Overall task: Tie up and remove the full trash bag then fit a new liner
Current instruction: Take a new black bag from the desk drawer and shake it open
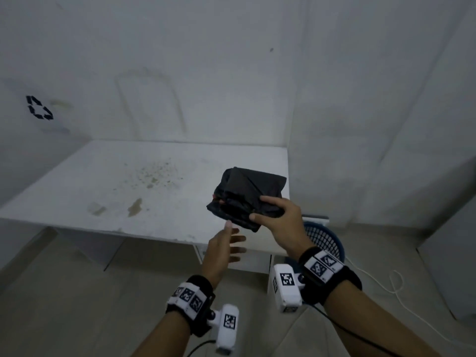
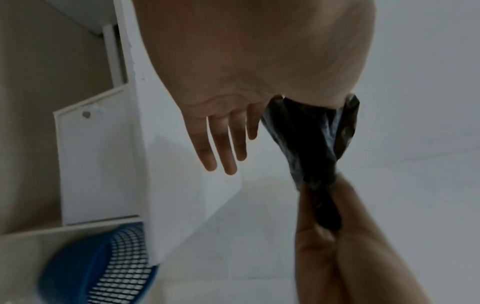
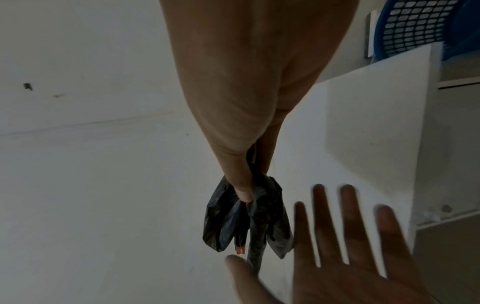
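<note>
A folded black liner hangs above the right end of the white table. My right hand grips its near edge between thumb and fingers. The right wrist view shows the liner pinched under the thumb, with a small red-orange bit at its lower edge. My left hand is spread flat just below and left of the liner, fingers straight, holding nothing. In the left wrist view the liner hangs beside those straight fingers. A blue mesh bin stands on the floor to the right of the table.
The table top is stained and stands in a corner of white walls. A recycling symbol marks the left wall. A white cable trails over the tiled floor to the right. A white cabinet side stands at far right.
</note>
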